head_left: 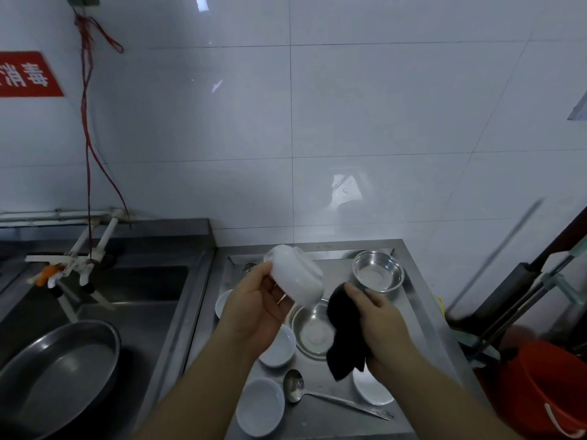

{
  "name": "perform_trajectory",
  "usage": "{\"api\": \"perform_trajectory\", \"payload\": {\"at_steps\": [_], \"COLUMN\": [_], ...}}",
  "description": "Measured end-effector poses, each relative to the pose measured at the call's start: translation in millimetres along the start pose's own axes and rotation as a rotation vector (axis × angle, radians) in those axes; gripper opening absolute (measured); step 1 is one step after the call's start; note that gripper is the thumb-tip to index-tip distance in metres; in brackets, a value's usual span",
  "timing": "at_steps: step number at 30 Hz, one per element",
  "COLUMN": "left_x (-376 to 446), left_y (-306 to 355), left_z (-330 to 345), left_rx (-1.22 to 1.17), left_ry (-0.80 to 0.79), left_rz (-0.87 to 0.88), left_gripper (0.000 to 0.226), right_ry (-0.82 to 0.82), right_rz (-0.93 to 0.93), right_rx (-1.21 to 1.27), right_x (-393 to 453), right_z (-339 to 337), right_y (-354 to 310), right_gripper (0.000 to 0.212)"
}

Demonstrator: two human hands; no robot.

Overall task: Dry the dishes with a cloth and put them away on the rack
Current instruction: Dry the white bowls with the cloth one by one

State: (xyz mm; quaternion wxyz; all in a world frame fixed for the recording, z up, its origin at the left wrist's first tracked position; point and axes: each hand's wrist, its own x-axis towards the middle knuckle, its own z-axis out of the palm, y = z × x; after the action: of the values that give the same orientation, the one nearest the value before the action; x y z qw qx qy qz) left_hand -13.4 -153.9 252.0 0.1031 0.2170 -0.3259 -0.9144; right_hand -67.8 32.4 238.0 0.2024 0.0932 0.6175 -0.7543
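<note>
My left hand (pixel 257 308) grips a white bowl (pixel 297 276), tilted on its side above the steel draining tray (pixel 422 309). Just to its right, my right hand (pixel 381 325) holds a black cloth (pixel 344 331) that hangs down from the fingers; cloth and bowl are a small gap apart. On the tray lie two steel bowls (pixel 378 270) (pixel 313 328), several small white dishes (pixel 260 406) (pixel 278 349) (pixel 371 389) and a steel ladle (pixel 317 393). No rack is in view.
A steel sink (pixel 133 300) with a white tap (pixel 73 265) lies to the left, and a large steel basin (pixel 57 369) sits at its near corner. An orange bucket (pixel 546 385) and mop handles (pixel 508 300) stand at the right. A tiled wall rises behind.
</note>
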Motion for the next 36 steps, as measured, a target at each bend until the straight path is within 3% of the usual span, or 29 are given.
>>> {"api": "perform_trajectory", "payload": {"at_steps": [2, 5, 8, 10, 14, 18, 23, 27, 31, 36], "left_x": [-1, -7, -17, -21, -28, -32, -33, -30, -29, -26], "left_y": [-3, -9, -12, -14, -19, -22, -13, -11, -16, -19], "left_z": [-1, 3, 12, 14, 13, 16, 24, 27, 28, 32], "left_rx": [0.159, 0.331, 0.503, 0.541, 0.573, 0.599, 0.584, 0.485, 0.472, 0.547], "left_ry": [0.019, -0.007, -0.221, -0.300, -0.363, -0.374, -0.396, -0.365, -0.343, -0.363], "left_rz": [0.019, 0.022, 0.018, 0.022, 0.037, 0.080, 0.090, 0.102, 0.145, 0.220], "left_gripper": [0.029, 0.028, 0.022, 0.025, 0.029, 0.026, 0.027, 0.030, 0.032, 0.032], "right_ry": [0.032, -0.010, -0.162, -0.301, -0.419, -0.321, -0.275, -0.226, -0.245, -0.308], "right_rz": [-0.192, -0.658, -1.178, -1.371, -1.184, -0.990, -0.583, -0.395, -0.182, -0.006], "right_rx": [-0.017, -0.291, -0.734, -0.941, -0.945, -0.753, -0.296, -0.052, 0.228, 0.378], "right_x": [2, 1, -3, -2, 3, 10, 18, 16, 13, 4], "right_z": [4, 10, 10, 10, 7, 7, 10, 12, 12, 14], "right_y": [-10, -31, -41, -43, -48, -58, -64, -65, -56, -32], "right_gripper": [0.003, 0.006, 0.020, 0.029, 0.033, 0.026, 0.035, 0.027, 0.048, 0.039]}}
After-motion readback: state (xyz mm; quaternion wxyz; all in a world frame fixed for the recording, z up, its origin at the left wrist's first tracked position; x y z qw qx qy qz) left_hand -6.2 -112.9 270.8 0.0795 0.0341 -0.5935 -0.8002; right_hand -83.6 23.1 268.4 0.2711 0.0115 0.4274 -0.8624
